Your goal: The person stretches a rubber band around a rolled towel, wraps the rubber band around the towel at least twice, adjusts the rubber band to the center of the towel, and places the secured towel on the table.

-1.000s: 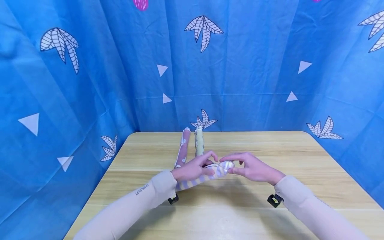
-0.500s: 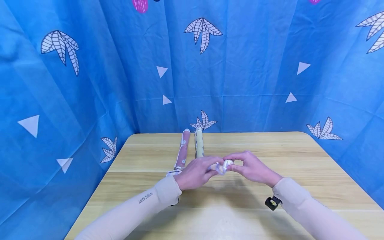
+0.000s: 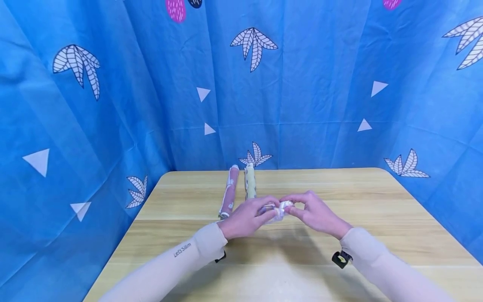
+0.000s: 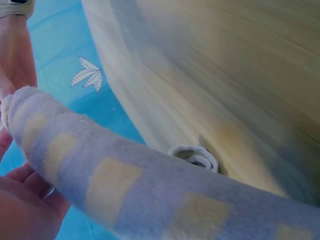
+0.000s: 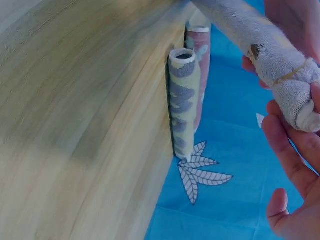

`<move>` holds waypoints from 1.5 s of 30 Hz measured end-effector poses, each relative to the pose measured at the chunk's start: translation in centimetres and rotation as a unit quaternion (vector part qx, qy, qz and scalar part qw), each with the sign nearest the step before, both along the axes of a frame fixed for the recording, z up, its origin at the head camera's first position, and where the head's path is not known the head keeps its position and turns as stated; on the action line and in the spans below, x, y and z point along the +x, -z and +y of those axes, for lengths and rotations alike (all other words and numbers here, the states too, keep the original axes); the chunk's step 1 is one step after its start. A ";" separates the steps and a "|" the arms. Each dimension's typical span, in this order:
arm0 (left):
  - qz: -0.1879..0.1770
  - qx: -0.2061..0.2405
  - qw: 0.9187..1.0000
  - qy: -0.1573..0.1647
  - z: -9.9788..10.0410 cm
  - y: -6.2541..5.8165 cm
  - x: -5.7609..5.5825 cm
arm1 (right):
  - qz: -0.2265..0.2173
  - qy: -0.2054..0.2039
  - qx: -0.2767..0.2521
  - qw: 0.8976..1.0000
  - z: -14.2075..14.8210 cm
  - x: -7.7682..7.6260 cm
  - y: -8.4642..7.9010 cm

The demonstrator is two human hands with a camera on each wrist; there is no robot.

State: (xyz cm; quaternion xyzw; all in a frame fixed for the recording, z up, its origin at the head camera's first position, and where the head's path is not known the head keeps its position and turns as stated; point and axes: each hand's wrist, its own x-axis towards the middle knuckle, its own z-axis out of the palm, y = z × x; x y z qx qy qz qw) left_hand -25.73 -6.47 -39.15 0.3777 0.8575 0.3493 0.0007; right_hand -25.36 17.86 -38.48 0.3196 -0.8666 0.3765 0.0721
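Note:
A rolled towel (image 4: 112,170), lilac-grey with yellow squares, is held up above the table between both hands. My left hand (image 3: 245,217) grips it near one end, its fingers curled over the roll. My right hand (image 3: 317,212) pinches the twisted tip of that same end with thumb and fingertips. In the right wrist view a thin tan band (image 5: 290,75) runs across the towel close to this tip. Most of the roll is hidden behind the left hand in the head view, while the left wrist view shows its length.
Two more rolled towels, a pink one (image 3: 229,191) and a pale green one with grey patches (image 5: 184,102), lie side by side toward the back of the wooden table (image 3: 332,193). A blue patterned curtain (image 3: 317,84) hangs behind the table and along its sides.
My left hand has turned and closed nearer the right fingertips, and the roll's far part has swung behind it. The right hand keeps its pinch. The head view has tilted up slightly.

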 end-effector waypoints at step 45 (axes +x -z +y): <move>0.078 0.028 0.995 -0.047 0.7 0.3 1.5 | -0.249 0.174 -0.137 0.943 -2.0 0.7 -2.4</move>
